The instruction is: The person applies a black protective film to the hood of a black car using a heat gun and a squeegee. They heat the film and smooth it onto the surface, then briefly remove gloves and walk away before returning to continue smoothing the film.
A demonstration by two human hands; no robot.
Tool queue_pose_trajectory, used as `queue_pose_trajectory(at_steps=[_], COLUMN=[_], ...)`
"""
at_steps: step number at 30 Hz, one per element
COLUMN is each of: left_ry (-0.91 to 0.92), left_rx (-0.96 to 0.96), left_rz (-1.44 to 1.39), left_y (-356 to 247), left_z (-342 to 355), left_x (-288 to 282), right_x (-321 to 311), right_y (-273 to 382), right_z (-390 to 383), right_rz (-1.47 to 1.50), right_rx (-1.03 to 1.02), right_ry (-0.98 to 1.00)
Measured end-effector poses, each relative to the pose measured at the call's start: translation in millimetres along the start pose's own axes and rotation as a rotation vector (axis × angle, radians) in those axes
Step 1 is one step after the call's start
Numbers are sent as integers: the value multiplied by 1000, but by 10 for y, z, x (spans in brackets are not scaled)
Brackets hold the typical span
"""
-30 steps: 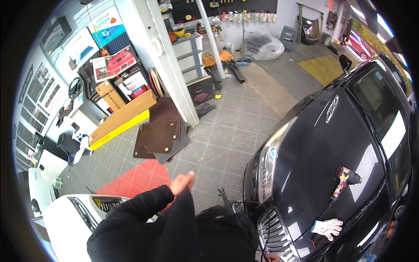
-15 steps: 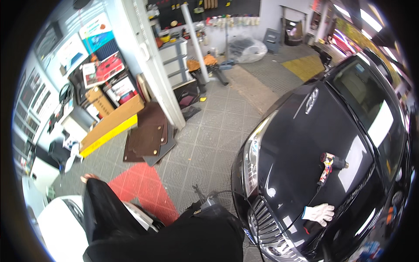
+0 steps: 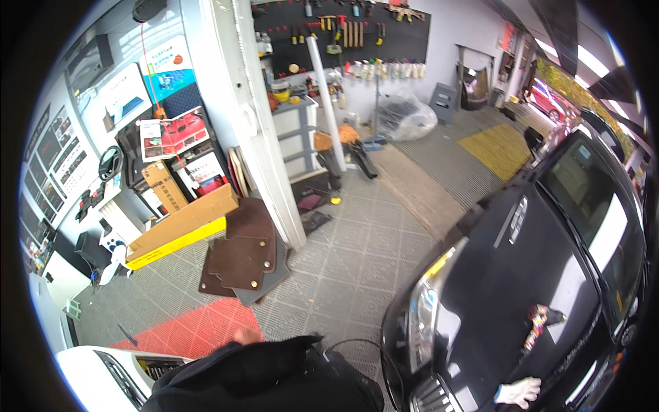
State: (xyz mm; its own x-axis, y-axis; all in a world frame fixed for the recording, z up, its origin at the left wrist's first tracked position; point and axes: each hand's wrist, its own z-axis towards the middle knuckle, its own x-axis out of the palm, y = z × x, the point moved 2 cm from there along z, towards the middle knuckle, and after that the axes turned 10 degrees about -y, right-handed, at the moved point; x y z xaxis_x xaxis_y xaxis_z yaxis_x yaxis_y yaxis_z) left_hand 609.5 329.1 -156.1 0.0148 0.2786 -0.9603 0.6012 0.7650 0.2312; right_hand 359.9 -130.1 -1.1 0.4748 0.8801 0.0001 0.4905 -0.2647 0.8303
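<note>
Left hand (image 3: 248, 335): left of the black car (image 3: 494, 275) and apart from it, seen against the red floor patch (image 3: 189, 329); too blurry to tell if spread, pressed together or pinching anything.
Right hand: out of sight, so cannot tell how held.
Black cloth (image 3: 274, 374): left of the black car's front, just below the left hand; touching or not, cannot tell.
Long way of the black cloth: slanting across, from beside the white car (image 3: 86, 374) up toward the black car.
Nearer hand: left, the only one showing.
Cord (image 3: 364, 340): thin and black, bending from the black cloth to the black car's front.
Heat gun (image 3: 537, 328): lying on the black car's hood, well apart from the left hand.
White glove (image 3: 519, 392): on the black car's hood too, near the heat gun.
Changed for the left hand: half a second ago, farther from the black car, out by the white car; now closer in.
Same as then: heat gun and white glove on the black car's hood.
</note>
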Motion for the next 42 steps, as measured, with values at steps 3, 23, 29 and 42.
queue_pose_trajectory(at_steps=[3, 23, 29, 42], left_ry=[305, 83, 219, -408], left_rx=[-559, -1388, -1723, -1441], left_rz=[-742, -1108, -748, -566], left_y=[-42, 527, 282, 2923], left_z=[-299, -1377, -2635, -1309], left_x=[846, 988, 837, -338], right_x=[497, 2877, 3407, 3940], right_y=[169, 330, 553, 1500], right_z=[499, 1963, 2689, 4575], right_rz=[-30, -236, -347, -702], right_rx=[24, 199, 212, 140], right_ry=[43, 448, 625, 785])
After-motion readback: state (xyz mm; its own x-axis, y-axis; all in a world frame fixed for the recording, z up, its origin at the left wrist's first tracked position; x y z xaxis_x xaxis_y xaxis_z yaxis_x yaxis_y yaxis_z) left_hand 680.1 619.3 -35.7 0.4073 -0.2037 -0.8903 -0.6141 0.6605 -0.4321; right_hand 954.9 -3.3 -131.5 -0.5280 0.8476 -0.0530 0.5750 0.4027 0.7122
